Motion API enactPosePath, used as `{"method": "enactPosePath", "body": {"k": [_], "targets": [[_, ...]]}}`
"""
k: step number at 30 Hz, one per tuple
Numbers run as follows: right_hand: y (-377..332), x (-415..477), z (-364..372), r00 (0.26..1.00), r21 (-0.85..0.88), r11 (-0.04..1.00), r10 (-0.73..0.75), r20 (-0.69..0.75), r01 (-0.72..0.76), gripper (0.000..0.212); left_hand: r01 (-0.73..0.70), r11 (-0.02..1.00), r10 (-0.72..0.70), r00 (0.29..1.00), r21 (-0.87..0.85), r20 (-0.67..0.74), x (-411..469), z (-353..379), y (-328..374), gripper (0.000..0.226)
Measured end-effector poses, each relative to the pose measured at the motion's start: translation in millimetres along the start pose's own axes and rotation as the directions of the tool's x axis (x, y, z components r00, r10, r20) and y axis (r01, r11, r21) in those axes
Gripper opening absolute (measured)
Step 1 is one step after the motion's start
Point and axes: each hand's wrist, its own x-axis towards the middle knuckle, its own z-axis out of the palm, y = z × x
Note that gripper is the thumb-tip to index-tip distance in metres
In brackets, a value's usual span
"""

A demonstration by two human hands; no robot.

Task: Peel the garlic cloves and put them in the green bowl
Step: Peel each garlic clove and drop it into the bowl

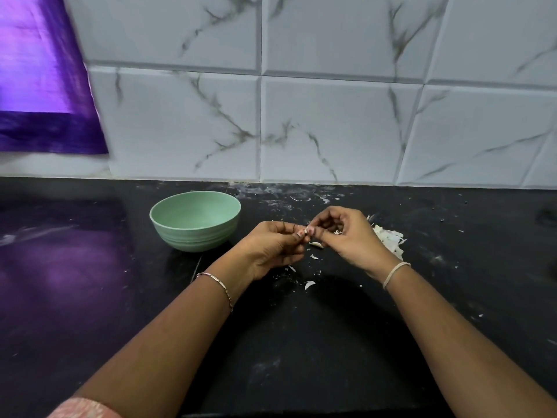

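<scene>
the fingers [298,234] of the left hand [271,248] and of the right hand [346,236] meet just above the dark surface [301,342]. both sets are curled and pinch one small garlic clove [307,230] between them. pale scraps show inside the curl of the right hand. under the hands a curved pale piece [316,244] lies on the surface, and a second piece [309,285] lies nearer; clove or skin, i cannot tell. a heap of peeled skins [390,239] sits just right of the right hand, partly hidden by it. the green bowl [195,220] stands upright to the left of the left hand, apart from it. a thin chain bracelet [215,285] circles the left wrist, a pale band [395,274] the right. a marbled tile wall [331,122] rises at the far edge, and a purple cloth [42,86] hangs at far left.
</scene>
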Motion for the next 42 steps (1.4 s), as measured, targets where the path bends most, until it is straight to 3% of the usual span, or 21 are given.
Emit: {"method": "enactPosePath", "body": {"k": [4,7,9,12,15,20,23,25,31,35,38,42], "targets": [[2.1,-1.8,-5.1,0.992,0.026,0.996,0.086,0.095,-0.089,0.007,-0.119,0.900,0.194,0.971,0.419,-0.139,7.9,-2.5,-1.9,0.011],[2.7,-1.2,-12.4,0.969,-0.002,0.989,0.148,0.198,-0.151,0.006,-0.126,0.596,0.421,0.890,0.793,-0.174,11.2,-10.5,2.1,0.009],[0.8,2.4,-15.4,0.953,-0.040,0.985,0.171,0.251,-0.167,0.006,-0.101,0.486,0.482,0.860,0.868,-0.170,9.5,-15.2,2.5,0.004],[-8.4,13.5,-18.7,0.925,-0.155,0.975,0.204,0.319,-0.162,0.008,-0.049,0.409,0.486,0.857,0.911,-0.172,11.8,-21.6,-2.5,0.009],[-32.0,26.4,-24.2,0.895,-0.220,0.966,0.212,0.392,-0.132,0.004,-0.013,0.466,0.457,0.860,0.885,-0.228,15.5,-29.2,-5.1,0.009],[-66.4,42.9,-30.6,0.912,-0.209,0.975,0.024,0.409,0.068,0.004,0.016,0.505,0.425,0.866,0.863,-0.264,18.3,-33.6,-8.2,0.007],[-41.4,29.9,-5.9,0.826,-0.474,0.865,0.143,0.546,0.164,0.004,0.013,0.500,0.426,0.867,0.866,-0.259,19.8,-33.0,-9.2,0.005],[-25.1,23.8,3.5,0.818,-0.572,0.801,0.204,0.539,0.178,0.008,0.011,0.497,0.427,0.867,0.868,-0.255,20.8,-32.9,-9.5,0.004],[-65.4,38.3,-16.9,0.885,-0.572,0.791,0.088,0.458,0.218,0.003,0.012,0.488,0.420,0.873,0.873,-0.247,20.8,-33.2,-8.7,0.002],[-44.5,25.8,4.8,0.827,-0.690,0.663,0.188,0.530,0.291,0.002,0.009,0.480,0.423,0.874,0.877,-0.241,20.2,-32.9,-9.5,0.002],[-42.9,29.3,-3.4,0.832,-0.671,0.693,0.190,0.522,0.262,0.003,0.008,0.481,0.419,0.877,0.877,-0.237,19.5,-32.6,-9.0,0.003],[-52.0,34.5,-16.5,0.882,-0.492,0.849,0.068,0.466,0.195,0.010,0.006,0.481,0.412,0.881,0.877,-0.232,19.1,-31.3,-9.1,0.003]]}}
